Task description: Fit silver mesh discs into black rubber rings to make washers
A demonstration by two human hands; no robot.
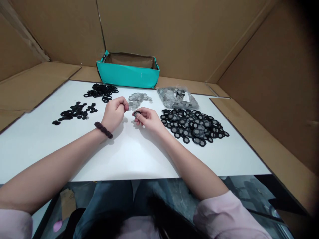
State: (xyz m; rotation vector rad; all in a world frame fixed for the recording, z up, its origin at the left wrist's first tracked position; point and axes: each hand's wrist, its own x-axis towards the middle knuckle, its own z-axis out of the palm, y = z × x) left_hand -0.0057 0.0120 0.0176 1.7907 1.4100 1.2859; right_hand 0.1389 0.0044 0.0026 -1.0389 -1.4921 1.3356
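My right hand (148, 119) pinches a black ring with a grey disc in its middle (137, 114) between thumb and fingers, above the white table. To its left, my left hand (115, 111) is closed with the fingers curled in; whatever it may hold is hidden. Just beyond the hands lies a small pile of grey discs (138, 98). Black rings (101, 90) are heaped behind my left hand, and small black discs (77, 111) lie scattered to its left. A large pile of black rings with grey centres (193, 126) spreads to the right of my right hand.
A clear plastic bag of grey discs (177, 97) lies behind the large pile. At the back stands a teal open box (128, 75). Cardboard walls (174, 36) enclose the white table (119, 162) at the back and sides.
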